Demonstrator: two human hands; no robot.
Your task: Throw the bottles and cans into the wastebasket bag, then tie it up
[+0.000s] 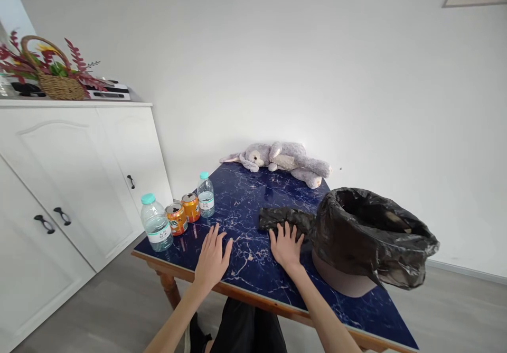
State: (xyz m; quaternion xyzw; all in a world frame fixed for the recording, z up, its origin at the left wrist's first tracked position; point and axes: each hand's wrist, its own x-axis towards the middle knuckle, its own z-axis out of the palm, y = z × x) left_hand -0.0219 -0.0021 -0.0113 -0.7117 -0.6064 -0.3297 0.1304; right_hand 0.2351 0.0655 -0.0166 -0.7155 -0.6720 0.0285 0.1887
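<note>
- Left hand [212, 255]: lies flat, palm down, on the dark blue marbled tabletop [253, 205], near the near edge. Grip state: fingers spread, holding nothing.
- Right hand [285, 246]: lies palm down just right of the left hand; the 2 hands are apart. Grip state: fingers spread, fingertips pressed on the near edge of the folded black bag [283, 217]; no pinch is visible.
- Folded black bag: a crumpled black plastic bundle lying on the tabletop near its middle, directly beyond the right hand. Its right end touches or overlaps the liner of the bin; which of the 2 cannot be told.
- Bin [344, 279]: a brown round container on the right part of the tabletop, just right of the right hand. A black liner [372, 231] covers its rim and hangs loosely down its sides.
- Left edge of the tabletop, near to far: 1 clear water bottle [155, 223] with a teal cap, 2 orange cans [184, 213] side by side, 1 smaller water bottle [206, 195] with a teal cap. All 4 stand upright and well apart from the left hand.
- Far end of the tabletop: a grey plush toy [281, 160] lies on its side against the white wall.
- Far left: a white cabinet [79, 184] carries a wicker basket [59, 83] with red foliage.
</note>
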